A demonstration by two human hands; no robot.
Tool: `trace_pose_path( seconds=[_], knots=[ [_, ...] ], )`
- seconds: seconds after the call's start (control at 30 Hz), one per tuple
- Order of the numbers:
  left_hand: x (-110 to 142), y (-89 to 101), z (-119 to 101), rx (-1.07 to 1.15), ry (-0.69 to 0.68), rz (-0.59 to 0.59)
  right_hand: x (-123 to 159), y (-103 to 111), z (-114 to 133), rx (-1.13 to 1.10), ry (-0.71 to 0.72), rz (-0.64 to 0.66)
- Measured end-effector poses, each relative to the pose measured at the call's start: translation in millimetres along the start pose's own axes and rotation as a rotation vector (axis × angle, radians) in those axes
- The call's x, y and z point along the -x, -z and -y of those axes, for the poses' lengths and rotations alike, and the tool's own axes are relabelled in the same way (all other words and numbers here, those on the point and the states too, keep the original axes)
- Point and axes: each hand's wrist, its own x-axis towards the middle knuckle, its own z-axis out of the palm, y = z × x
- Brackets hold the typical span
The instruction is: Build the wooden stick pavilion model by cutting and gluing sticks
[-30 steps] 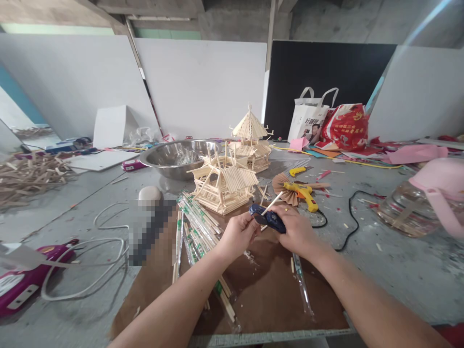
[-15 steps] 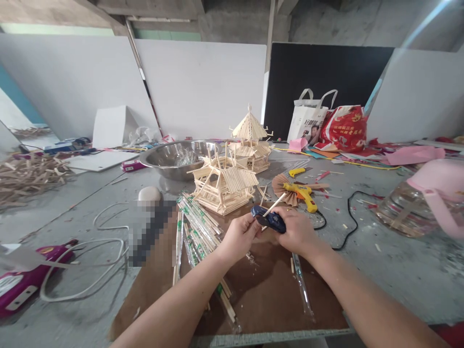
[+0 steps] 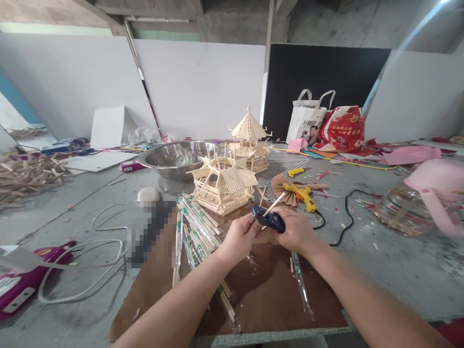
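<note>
- Right hand (image 3: 295, 229) grasps the right end of a dark-blue tool (image 3: 276, 222), hard-shelled and probably the heavier piece here; its body offers the firmest hold.
- Left hand (image 3: 239, 237), fingers closed at the tool's 9 o'clock end, appears to pinch the lower end of a pale stick (image 3: 276, 203), though the tool hides the contact.
- Held tilted across the tool, above the brown board (image 3: 261, 299), the stick points toward 1 o'clock. It looks light, stiff and slim, liable to split under sideways force; a fingertip pinch close to the tool would steady it best.
- Wrapped sticks (image 3: 203, 232) fan out at 8 to 9 o'clock from the hands, their glossy film likely slippery; best gathered around the middle.
- Roof partly covered, a stick-built pavilion (image 3: 224, 191) stands at 10 o'clock, light and fragile, safest taken by its base.
- Farther off, a peaked model (image 3: 249, 137) rises near 11 o'clock on the tabletop (image 3: 380, 275), its thin corner tips easily snapped.
</note>
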Motion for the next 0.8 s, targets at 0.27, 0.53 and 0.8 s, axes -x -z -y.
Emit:
trace_pose_path(
  seconds=[0.27, 0.53, 0.8],
  knots=[
    [0, -0.1, 1, -0.061, -0.029, -0.012, -1, 1, 3, 0.038, -0.043, 0.035],
    [0, -3.3, 6, -0.082, -0.080, -0.120, 0, -1, 6, 0.097, -0.126, 0.039],
    [1, -2.1, -6, 0.101, -0.052, -0.023, 1, 2, 4, 0.034, -0.029, 0.016]
  ],
)
